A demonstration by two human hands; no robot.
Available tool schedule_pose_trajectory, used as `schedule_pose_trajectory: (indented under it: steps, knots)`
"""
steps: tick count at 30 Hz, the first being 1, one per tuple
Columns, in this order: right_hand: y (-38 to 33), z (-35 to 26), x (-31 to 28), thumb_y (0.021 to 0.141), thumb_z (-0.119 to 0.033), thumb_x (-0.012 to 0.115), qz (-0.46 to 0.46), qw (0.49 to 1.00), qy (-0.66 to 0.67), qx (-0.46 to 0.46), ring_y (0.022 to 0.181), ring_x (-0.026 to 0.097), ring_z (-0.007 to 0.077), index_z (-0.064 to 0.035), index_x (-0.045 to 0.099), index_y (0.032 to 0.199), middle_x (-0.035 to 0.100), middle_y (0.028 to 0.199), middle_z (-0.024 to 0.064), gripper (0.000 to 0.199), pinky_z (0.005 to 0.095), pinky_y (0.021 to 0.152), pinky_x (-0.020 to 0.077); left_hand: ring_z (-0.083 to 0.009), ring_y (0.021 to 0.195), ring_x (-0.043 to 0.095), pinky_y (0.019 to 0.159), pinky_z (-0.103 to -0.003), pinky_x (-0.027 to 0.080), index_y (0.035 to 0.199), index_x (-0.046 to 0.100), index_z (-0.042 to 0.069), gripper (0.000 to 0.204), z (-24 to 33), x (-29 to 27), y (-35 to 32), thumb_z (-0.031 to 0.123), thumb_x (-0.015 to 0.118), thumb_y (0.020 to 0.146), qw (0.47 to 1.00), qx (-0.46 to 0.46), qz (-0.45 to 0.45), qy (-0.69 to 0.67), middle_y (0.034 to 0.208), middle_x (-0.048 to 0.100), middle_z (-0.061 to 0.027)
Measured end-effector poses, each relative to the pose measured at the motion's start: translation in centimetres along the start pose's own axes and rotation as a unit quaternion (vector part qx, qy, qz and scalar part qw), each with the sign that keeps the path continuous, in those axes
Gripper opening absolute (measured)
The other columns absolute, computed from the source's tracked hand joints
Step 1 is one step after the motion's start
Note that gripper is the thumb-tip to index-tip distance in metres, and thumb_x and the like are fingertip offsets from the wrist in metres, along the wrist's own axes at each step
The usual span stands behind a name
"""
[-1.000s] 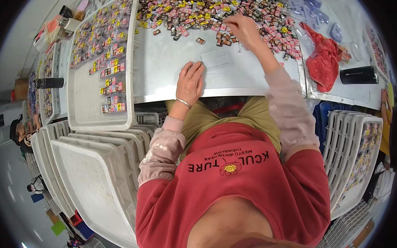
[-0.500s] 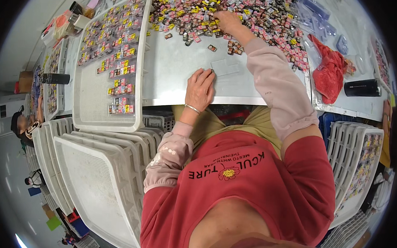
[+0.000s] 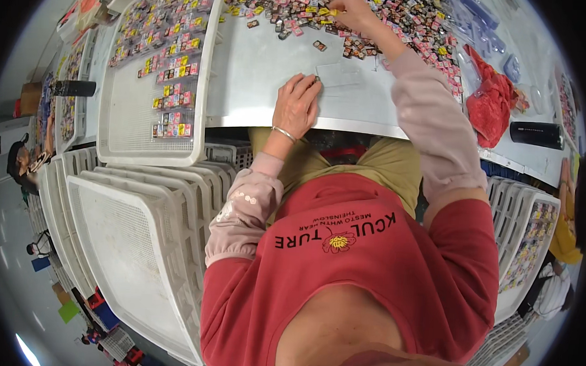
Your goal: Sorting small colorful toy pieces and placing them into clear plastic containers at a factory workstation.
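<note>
My left hand (image 3: 297,106) rests on the table with its fingers bent and pressed together, beside a flat clear plastic tray (image 3: 340,76). A small dark bit shows at its fingertips, too hidden to name. Farther off, my right hand (image 3: 354,15) reaches into a wide pile of small printed blocks (image 3: 417,38), in pink, black and yellow. Its fingers pinch at the pile's near edge, and a small yellow block (image 3: 334,13) shows at their tips. A loose dark block (image 3: 320,45) lies between the pile and the clear tray.
A white mesh tray (image 3: 122,126) on the left holds rows of blocks in clear packs (image 3: 172,125). Empty white trays (image 3: 117,234) stand stacked below it. To the right lie a red cloth (image 3: 489,100) and a black cylinder (image 3: 536,135). Other people are at the far left and right.
My right hand has shifted slightly along the pile's near edge, and a yellow block now shows at its fingertips. My left hand stays beside the clear tray. The whole view has shifted a little.
</note>
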State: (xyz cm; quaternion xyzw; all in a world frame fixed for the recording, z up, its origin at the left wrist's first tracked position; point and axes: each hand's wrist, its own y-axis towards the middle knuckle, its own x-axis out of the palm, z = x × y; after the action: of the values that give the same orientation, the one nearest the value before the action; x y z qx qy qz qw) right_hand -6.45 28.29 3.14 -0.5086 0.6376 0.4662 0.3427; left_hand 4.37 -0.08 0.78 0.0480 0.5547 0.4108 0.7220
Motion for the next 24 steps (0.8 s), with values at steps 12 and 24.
schedule_pose_trajectory:
  steps: [12, 24]
  knots:
    - [-9.5, -8.6, -1.0, 0.072, 0.009, 0.056, -0.257, 0.946, 0.095, -0.173, 0.088, 0.061, 0.0331, -0.0053, 0.063, 0.089, 0.063, 0.089, 0.0138, 0.023, 0.0412, 0.077, 0.0490, -0.0300, 0.114, 0.048, 0.094, -0.042, 0.038, 0.110, 0.062, 0.007, 0.034, 0.0, -0.2, -0.3, 0.007, 0.059, 0.076, 0.999, 0.007, -0.024, 0.025, 0.121, 0.057, -0.0056]
    - [-13.7, -9.5, 1.7, 0.075, -0.003, 0.063, -0.024, 0.988, 0.146, -0.036, 0.079, 0.060, 0.0339, -0.0023, 0.063, 0.090, 0.061, 0.085, 0.0140, 0.015, 0.0408, 0.071, 0.0486, -0.0281, 0.115, 0.047, 0.094, -0.042, 0.036, 0.114, 0.061, 0.008, 0.040, -0.2, -0.1, -0.2, 0.006, 0.059, 0.074, 0.999, 0.008, -0.029, 0.031, 0.122, 0.056, -0.0045]
